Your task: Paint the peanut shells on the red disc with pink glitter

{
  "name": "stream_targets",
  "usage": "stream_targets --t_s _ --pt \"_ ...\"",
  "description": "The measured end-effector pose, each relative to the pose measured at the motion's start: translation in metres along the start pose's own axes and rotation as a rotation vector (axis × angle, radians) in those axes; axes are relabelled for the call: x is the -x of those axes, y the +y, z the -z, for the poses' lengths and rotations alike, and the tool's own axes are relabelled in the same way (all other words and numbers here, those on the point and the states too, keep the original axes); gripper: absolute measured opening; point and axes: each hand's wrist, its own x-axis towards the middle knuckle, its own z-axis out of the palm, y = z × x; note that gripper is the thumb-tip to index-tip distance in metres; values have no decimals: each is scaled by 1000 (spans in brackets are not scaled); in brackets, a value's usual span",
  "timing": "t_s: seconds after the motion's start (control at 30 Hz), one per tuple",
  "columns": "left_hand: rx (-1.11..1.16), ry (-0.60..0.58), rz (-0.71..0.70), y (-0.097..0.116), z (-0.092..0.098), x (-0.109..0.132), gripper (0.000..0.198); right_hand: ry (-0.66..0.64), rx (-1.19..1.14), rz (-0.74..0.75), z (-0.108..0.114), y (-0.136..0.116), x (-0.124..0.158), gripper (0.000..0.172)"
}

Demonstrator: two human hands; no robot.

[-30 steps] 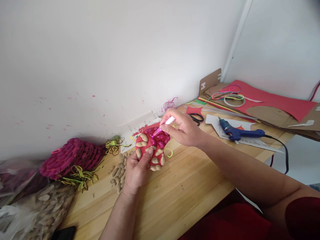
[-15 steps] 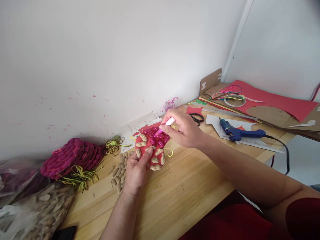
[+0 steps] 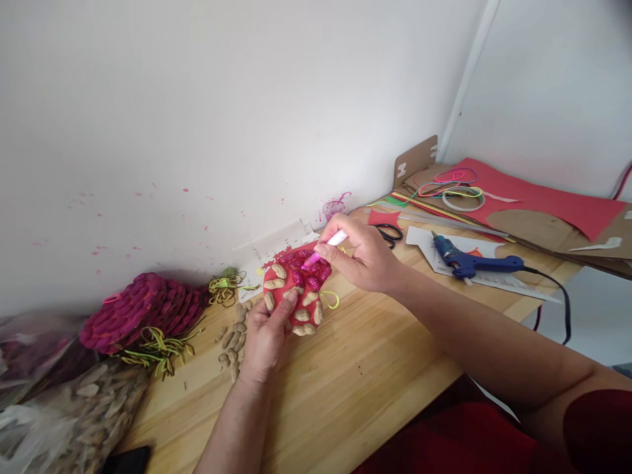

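My left hand (image 3: 269,329) grips the lower left of a red disc (image 3: 285,311) covered with peanuts, thumb on top and fingers underneath. Peanuts (image 3: 302,315) on the disc's near part are bare tan, while those on its far part are shiny magenta. A yellow-green cord loop (image 3: 332,300) sticks out from the disc's right edge. Pinched in my right hand (image 3: 360,253) is a white marker (image 3: 337,238) with a pink tip, which touches the magenta peanuts. Loose peanuts (image 3: 232,342) lie on the table left of my left hand.
Left: stacked magenta peanut discs (image 3: 143,306), yellow-green cords (image 3: 160,352) and a plastic bag of peanuts (image 3: 93,408). Right: black-handled scissors (image 3: 390,234), a blue glue gun (image 3: 474,263) with a cable, a tape roll (image 3: 463,199), red sheet (image 3: 538,194) and cardboard (image 3: 523,230). A white wall stands behind.
The disc and my left hand have shifted slightly left. The marker tip has moved a little left and lies flatter; both grips are unchanged.
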Motion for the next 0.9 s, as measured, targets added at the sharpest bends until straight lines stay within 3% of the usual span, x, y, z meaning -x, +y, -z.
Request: stream_targets --t_s 0.77,0.9 --pt "-36 -3 -1 -3 3 -2 32 -36 61 20 -1 1 0 13" --pt "-52 15 -9 -3 3 -3 33 13 60 35 -1 2 0 13"
